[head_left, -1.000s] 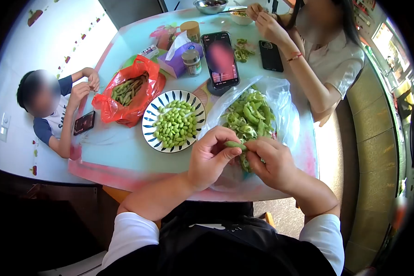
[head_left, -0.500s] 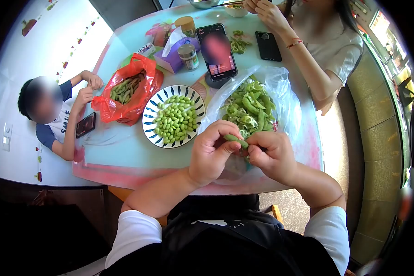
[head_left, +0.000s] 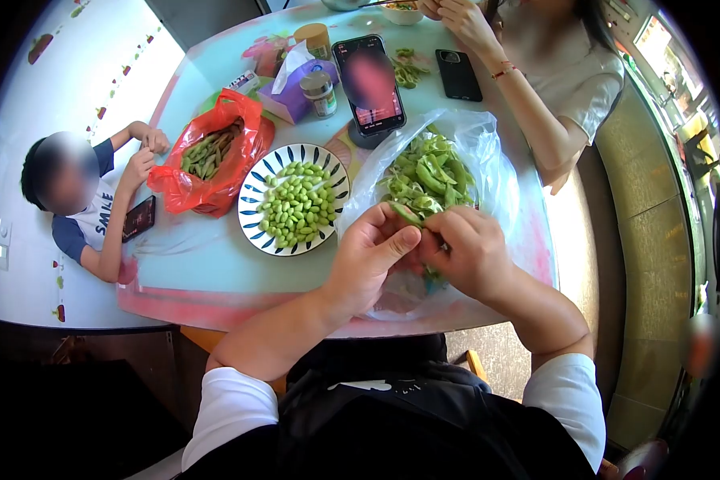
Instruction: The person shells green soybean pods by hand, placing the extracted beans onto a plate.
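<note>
A green bean pod [head_left: 406,214] is pinched between the thumb and fingers of my left hand [head_left: 370,258]. My right hand [head_left: 472,250] is closed at the pod's right end, its fingertips pressed together. Both hands are over the near edge of a clear plastic bag [head_left: 498,172] that holds green pods and opened shells [head_left: 432,172]. To the left of the bag, a white plate with dark dashes round its rim [head_left: 250,226] bears several shelled green beans [head_left: 299,205].
A red bag [head_left: 248,172] of pods lies left of the plate. Behind stand a phone [head_left: 368,84] on a stand, a glass jar [head_left: 319,94] and a purple tissue box [head_left: 284,100]. A black phone [head_left: 458,75] lies at the right. Two people sit left and right.
Both hands stay together at the pod; the left thumb has shifted and the pod now points more up and left. The whole view has moved slightly.
</note>
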A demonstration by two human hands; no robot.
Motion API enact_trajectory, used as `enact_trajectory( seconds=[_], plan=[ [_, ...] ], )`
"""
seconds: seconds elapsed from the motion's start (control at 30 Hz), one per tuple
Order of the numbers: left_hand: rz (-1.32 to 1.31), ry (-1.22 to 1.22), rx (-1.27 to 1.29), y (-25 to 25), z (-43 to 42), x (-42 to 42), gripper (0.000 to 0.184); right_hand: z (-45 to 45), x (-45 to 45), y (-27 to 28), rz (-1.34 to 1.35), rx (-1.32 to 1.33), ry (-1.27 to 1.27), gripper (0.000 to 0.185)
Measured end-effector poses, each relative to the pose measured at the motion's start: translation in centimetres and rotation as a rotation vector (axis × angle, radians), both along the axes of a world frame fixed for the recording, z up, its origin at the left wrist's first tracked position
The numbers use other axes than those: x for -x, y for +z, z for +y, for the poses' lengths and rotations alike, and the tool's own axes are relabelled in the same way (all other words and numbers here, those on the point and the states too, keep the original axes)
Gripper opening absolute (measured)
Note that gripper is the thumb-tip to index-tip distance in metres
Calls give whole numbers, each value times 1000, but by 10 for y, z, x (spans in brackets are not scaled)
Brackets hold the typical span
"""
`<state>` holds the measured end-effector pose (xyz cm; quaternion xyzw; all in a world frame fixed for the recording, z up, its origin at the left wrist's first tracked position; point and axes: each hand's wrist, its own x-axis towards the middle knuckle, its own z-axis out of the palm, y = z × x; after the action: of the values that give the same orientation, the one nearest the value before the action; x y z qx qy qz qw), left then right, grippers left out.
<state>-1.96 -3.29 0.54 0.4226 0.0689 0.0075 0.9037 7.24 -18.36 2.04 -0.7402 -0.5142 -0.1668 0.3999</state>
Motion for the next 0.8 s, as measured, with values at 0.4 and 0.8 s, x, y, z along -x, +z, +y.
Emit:
enact_trajectory(
  seconds=[0.4, 0.8],
  plan=[
    [-70, -53, -221, -2, 0, 3, 18, -2, 8, 12, 477, 25, -45, 12],
    [177, -111, 118, 14, 1, 6, 22, -2, 9, 9, -388, 53, 97, 14]
  ],
)
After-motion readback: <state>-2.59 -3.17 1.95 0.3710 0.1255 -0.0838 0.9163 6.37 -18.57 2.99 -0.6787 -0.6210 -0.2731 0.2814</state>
